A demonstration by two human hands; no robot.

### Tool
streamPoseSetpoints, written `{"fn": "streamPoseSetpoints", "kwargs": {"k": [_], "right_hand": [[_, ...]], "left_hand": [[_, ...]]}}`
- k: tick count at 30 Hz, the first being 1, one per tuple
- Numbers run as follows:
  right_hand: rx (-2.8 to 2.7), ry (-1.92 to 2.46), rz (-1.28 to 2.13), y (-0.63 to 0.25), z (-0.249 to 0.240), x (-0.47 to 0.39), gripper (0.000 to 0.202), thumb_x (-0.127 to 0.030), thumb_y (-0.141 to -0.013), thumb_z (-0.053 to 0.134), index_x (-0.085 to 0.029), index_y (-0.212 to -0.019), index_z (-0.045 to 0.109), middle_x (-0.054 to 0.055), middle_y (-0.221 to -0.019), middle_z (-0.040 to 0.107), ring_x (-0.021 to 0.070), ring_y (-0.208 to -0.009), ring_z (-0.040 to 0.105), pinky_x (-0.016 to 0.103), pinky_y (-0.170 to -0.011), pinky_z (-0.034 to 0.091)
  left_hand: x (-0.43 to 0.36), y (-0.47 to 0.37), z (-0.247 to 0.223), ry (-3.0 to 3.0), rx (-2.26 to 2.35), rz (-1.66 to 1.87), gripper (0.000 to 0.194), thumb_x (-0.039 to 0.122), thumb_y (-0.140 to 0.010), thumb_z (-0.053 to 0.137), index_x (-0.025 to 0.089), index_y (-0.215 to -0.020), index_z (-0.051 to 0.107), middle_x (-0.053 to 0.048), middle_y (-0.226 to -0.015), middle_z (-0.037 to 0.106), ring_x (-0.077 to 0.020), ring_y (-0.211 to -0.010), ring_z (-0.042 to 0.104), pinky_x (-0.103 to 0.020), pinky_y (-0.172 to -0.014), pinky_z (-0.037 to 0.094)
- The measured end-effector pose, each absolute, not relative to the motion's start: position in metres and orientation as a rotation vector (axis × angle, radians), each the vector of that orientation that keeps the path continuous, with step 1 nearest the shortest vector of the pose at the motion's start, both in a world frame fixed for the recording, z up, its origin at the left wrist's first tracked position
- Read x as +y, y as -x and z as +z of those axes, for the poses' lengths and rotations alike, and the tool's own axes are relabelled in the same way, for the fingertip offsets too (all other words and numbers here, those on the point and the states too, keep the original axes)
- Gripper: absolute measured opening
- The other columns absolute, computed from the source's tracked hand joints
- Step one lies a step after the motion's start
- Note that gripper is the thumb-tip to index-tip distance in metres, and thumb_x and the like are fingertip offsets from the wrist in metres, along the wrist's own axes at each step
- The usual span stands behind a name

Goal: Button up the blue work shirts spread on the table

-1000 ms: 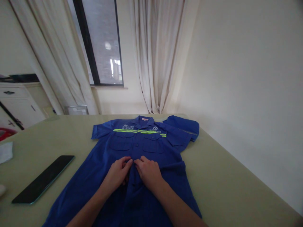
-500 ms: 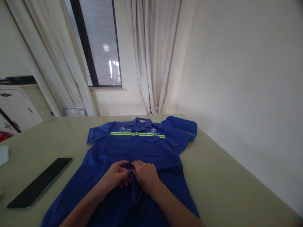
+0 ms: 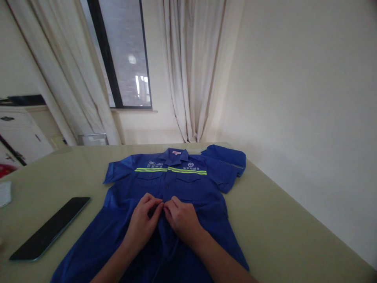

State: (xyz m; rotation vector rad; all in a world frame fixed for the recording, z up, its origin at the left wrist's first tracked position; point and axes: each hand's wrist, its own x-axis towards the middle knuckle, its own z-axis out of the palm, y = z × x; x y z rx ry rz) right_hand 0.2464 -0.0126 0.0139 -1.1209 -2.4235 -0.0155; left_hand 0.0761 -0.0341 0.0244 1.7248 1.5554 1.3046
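A blue short-sleeved work shirt (image 3: pixel 188 188) lies front side up on the table, its collar at the far end. A yellow-green reflective stripe and white printing cross its chest. My left hand (image 3: pixel 146 214) pinches the cloth at the front placket, thumb and forefinger together. Right beside it, my right hand (image 3: pixel 182 216) also has its fingertips closed on the placket, below the chest pockets. The two hands' fingertips nearly touch. Whatever small part of the placket they hold is hidden by the fingers.
Another folded blue garment (image 3: pixel 226 154) lies under the shirt's right-hand sleeve. A dark flat tablet-like slab (image 3: pixel 51 228) rests on the pale green table (image 3: pixel 279 228) at left, near a white item (image 3: pixel 5 193) at the edge. A wall (image 3: pixel 309 118) borders the table's right side.
My left hand has moved up and closed its fingers at the placket. My right hand has shifted slightly, and the shirt's upper part has been tugged a little, its left-side sleeve spreading outward.
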Motion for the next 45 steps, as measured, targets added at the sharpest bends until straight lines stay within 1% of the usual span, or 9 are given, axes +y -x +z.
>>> {"fn": "streamPoseSetpoints", "kwargs": {"k": [6,10,15,20,26,30,36,40,45], "right_hand": [[-2.32,1.092,0.098,-0.253,0.014,-0.012,0.019,-0.031,-0.103,0.052,-0.02,-0.093,0.064,0.001,-0.088,0.066,0.0132,-0.073,0.063,0.022,-0.065,0.044],[-2.193,1.137,0.162,-0.257,0.016,-0.006,0.015,-0.03,-0.101,0.056,-0.02,-0.091,0.062,0.003,-0.091,0.066,0.0162,-0.083,0.063,0.024,-0.074,0.046],[-2.087,1.153,0.255,-0.26,0.018,0.003,0.029,-0.029,-0.101,0.055,-0.02,-0.128,0.06,0.009,-0.129,0.065,0.0231,-0.121,0.057,0.036,-0.104,0.044],[-2.168,1.237,0.378,-0.259,0.009,0.004,0.048,-0.038,-0.106,0.04,-0.019,-0.148,0.05,0.011,-0.145,0.06,0.0248,-0.133,0.054,0.04,-0.113,0.04],[-2.364,1.336,0.314,-0.268,0.026,-0.01,0.052,-0.051,-0.105,0.035,-0.018,-0.125,0.069,0.013,-0.122,0.074,0.0284,-0.115,0.068,0.039,-0.1,0.049],[-2.388,1.587,0.194,-0.268,0.049,-0.009,0.06,-0.049,-0.108,0.023,-0.022,-0.098,0.076,0.013,-0.099,0.078,0.0291,-0.094,0.074,0.04,-0.082,0.053],[-2.37,1.639,0.119,-0.246,0.041,-0.008,0.026,-0.04,-0.096,0.06,-0.02,-0.109,0.071,0.015,-0.108,0.073,0.0321,-0.098,0.07,0.041,-0.078,0.052],[-2.303,1.597,-0.023,-0.24,0.019,-0.009,0.019,-0.035,-0.096,0.063,-0.024,-0.111,0.068,0.012,-0.117,0.066,0.0294,-0.108,0.062,0.041,-0.086,0.049],[-2.311,1.501,-0.036,-0.246,0.006,0.002,0.014,-0.03,-0.1,0.057,-0.025,-0.109,0.067,0.008,-0.11,0.066,0.0251,-0.104,0.06,0.037,-0.083,0.047]], "left_hand": [[-0.038,-0.082,0.027,-1.754,1.433,1.297,0.021,0.043,-0.091,0.063,0.027,-0.086,0.077,-0.008,-0.116,0.07,-0.0305,-0.117,0.058,-0.043,-0.109,0.04],[-0.031,-0.074,0.023,-1.537,1.24,1.145,0.033,0.046,-0.097,0.052,0.026,-0.11,0.074,-0.006,-0.119,0.074,-0.0274,-0.116,0.064,-0.038,-0.108,0.045],[-0.025,-0.065,0.012,-1.857,1.351,1.058,0.037,0.041,-0.099,0.05,0.025,-0.129,0.067,-0.008,-0.132,0.071,-0.0262,-0.124,0.063,-0.041,-0.115,0.04],[-0.027,-0.068,-0.009,-2.274,1.774,0.849,0.05,0.031,-0.097,0.046,0.018,-0.145,0.054,-0.011,-0.156,0.05,-0.0292,-0.148,0.04,-0.052,-0.123,0.029],[-0.056,-0.073,-0.017,-2.49,1.969,0.773,0.048,0.03,-0.1,0.037,0.015,-0.142,0.056,-0.013,-0.15,0.056,-0.0268,-0.138,0.052,-0.047,-0.118,0.039],[-0.095,-0.078,-0.035,-2.578,1.96,0.672,0.059,0.018,-0.095,0.038,0.022,-0.154,0.043,-0.006,-0.16,0.045,-0.0258,-0.148,0.04,-0.048,-0.122,0.033],[-0.117,-0.08,-0.018,-2.446,1.912,0.215,0.065,0.01,-0.081,0.045,0.03,-0.142,0.058,-0.005,-0.157,0.051,-0.0303,-0.143,0.047,-0.052,-0.115,0.038],[-0.072,-0.082,0.021,-2.113,2.01,0.405,0.041,0.021,-0.096,0.037,0.026,-0.124,0.066,-0.009,-0.119,0.076,-0.0257,-0.111,0.07,-0.039,-0.094,0.049],[0.005,-0.098,0.021,-1.883,2.053,0.559,0.028,0.034,-0.098,0.046,0.019,-0.096,0.07,-0.012,-0.104,0.077,-0.0267,-0.1,0.072,-0.034,-0.084,0.049]]}}
